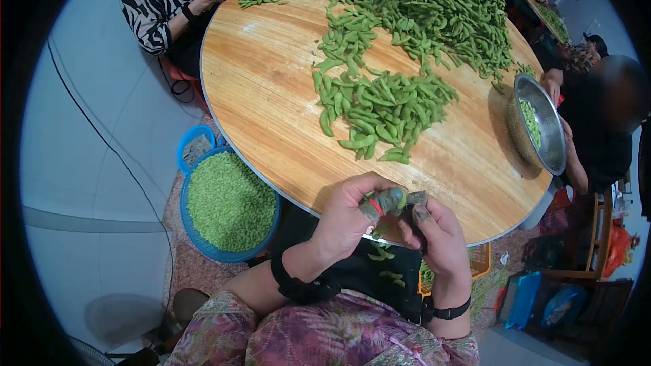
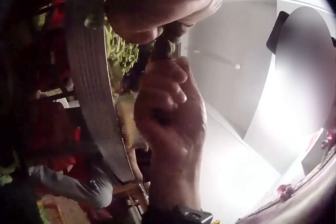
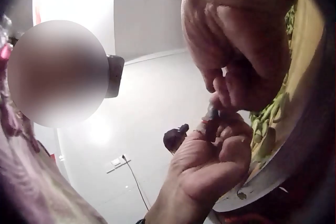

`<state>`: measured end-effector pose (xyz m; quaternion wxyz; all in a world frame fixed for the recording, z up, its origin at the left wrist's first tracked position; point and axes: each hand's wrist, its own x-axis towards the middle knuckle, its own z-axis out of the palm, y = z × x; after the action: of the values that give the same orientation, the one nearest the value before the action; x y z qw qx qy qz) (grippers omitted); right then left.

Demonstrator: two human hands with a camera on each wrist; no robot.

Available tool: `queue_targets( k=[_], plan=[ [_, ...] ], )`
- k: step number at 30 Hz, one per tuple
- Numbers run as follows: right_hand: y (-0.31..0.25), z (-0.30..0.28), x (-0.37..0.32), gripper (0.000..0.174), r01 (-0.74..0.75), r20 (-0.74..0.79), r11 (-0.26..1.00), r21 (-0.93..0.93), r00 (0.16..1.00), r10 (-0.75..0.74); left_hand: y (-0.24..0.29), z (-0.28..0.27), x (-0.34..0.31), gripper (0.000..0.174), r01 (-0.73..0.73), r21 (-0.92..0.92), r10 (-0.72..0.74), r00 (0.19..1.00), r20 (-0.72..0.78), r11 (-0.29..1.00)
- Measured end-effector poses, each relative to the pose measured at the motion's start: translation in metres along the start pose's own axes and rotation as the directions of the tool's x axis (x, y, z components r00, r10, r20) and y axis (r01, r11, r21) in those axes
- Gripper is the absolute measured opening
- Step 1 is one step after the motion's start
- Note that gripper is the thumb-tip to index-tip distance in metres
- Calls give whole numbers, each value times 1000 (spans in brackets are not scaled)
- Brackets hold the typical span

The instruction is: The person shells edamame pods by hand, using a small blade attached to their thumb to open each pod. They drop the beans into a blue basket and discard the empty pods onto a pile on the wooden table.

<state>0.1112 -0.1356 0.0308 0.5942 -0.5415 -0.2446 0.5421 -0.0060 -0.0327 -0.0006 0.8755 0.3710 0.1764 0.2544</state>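
At the near rim of the round wooden table (image 1: pixel 271 122), both my hands meet over my lap. My left hand (image 1: pixel 376 207) pinches a green soybean pod (image 1: pixel 396 198) with a taped thumb and curled fingers. My right hand (image 1: pixel 417 215) grips the same pod from the right, its fingertips dark. In the left wrist view the right hand (image 2: pixel 170 119) has its fingers curled below the left hand (image 2: pixel 157 3). In the right wrist view the right hand (image 3: pixel 236 40) sits above the left hand (image 3: pixel 210 166), and a small dark piece (image 3: pixel 211 115) is pinched between them. A heap of pods (image 1: pixel 383 108) lies within reach.
A bigger pile of pods (image 1: pixel 427 7) covers the far half of the table. A blue basket of shelled beans (image 1: pixel 230 203) and a smaller blue one (image 1: pixel 196 146) stand on the floor at left. A metal bowl (image 1: pixel 542 129) sits at right. Other people sit around the table.
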Motion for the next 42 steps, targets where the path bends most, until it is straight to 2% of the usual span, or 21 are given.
queue_targets(
  k=[1, 5, 7, 10, 13, 17, 19, 20, 22, 24, 26, 28, 29, 30, 31, 32, 33, 34, 36, 40, 42],
  plan=[
    [0, -1, -1, 15, -21, 67, 994, 104, 998, 14, 1, 1, 0, 10, -49, -3, 49, 999, -4, 999],
    [1, -4, 0, 18, -22, 120, 993, 120, 993, 7, -1, 3, 0, 9, -53, 24, 54, 998, -33, 998],
    [4, -6, 2, 17, -26, 110, 992, 127, 994, 12, -7, -1, 2, 12, -126, 262, 143, 989, -46, 957],
    [5, -9, 3, 17, -89, 137, 969, 232, 989, 58, -9, -2, 3, 11, -199, 331, 205, 979, 18, 922],
    [11, -13, 2, 16, -228, 202, 865, 447, 968, 151, 1, -8, 8, 9, -170, 302, 112, 974, 199, 938],
    [15, -14, 0, 14, -264, 276, 807, 528, 952, 131, 1, -12, 9, 8, -45, 213, -9, 969, 246, 976],
    [14, -8, -1, 12, -52, 9, 976, 209, 999, 52, 2, -3, 8, 12, -233, 510, 132, 965, 226, 828],
    [15, -5, 0, 12, -53, 5, 977, 208, 999, 53, -1, 1, 7, 12, -231, 508, 130, 965, 227, 830],
    [15, 0, 3, 11, 151, -147, 945, -289, 969, -200, -6, 6, 4, 13, -141, 467, 156, 988, 7, 873],
    [13, -4, 8, 13, 97, -156, 962, -257, 978, -140, -4, 5, 5, 13, -167, 500, 187, 982, 10, 850],
    [9, -6, 13, 14, -32, 29, 950, 310, 999, 24, 5, 5, 6, 18, -306, 698, 356, 931, 77, 647],
    [6, -11, 25, 17, -55, 44, 972, 227, 998, 46, 6, -4, 9, 21, -245, 621, 309, 951, 5, 745],
    [7, -16, 37, 16, 125, -76, 976, -180, 987, -140, 5, -7, 9, 25, -182, 530, 251, 966, -60, 828],
    [5, -18, 47, 16, 232, -110, 789, -569, 929, -353, 6, -10, 9, 25, -183, 528, 250, 967, -58, 829],
    [-1, -19, 55, 16, 232, -113, 787, -572, 928, -355, 7, -11, 9, 27, -147, 528, 196, 980, -37, 836],
    [-7, -20, 63, 13, 143, -120, 481, -865, 871, -476, 8, -13, 9, 29, -111, 530, 142, 990, -18, 841],
    [-11, -20, 67, 13, -14, -69, 99, -995, 812, -580, 7, -14, 7, 26, -135, 613, 110, 991, 78, 778],
    [-13, -18, 67, 13, -16, -70, 97, -995, 811, -581, 6, -14, 4, 26, -137, 612, 111, 991, 81, 779],
    [-17, -14, 69, 18, -58, -81, 64, -996, 891, -447, 12, -9, 0, 21, -183, 774, -1, 973, 231, 606],
    [-5, -18, 60, 12, 15, 19, -11, -1000, 868, -496, 17, -9, -2, 22, 14, 659, -113, 988, 109, 752],
    [1, -21, 58, 12, 21, -45, 112, -994, 826, -562, 19, -8, -2, 20, 18, 615, -81, 994, 75, 789]
  ],
)
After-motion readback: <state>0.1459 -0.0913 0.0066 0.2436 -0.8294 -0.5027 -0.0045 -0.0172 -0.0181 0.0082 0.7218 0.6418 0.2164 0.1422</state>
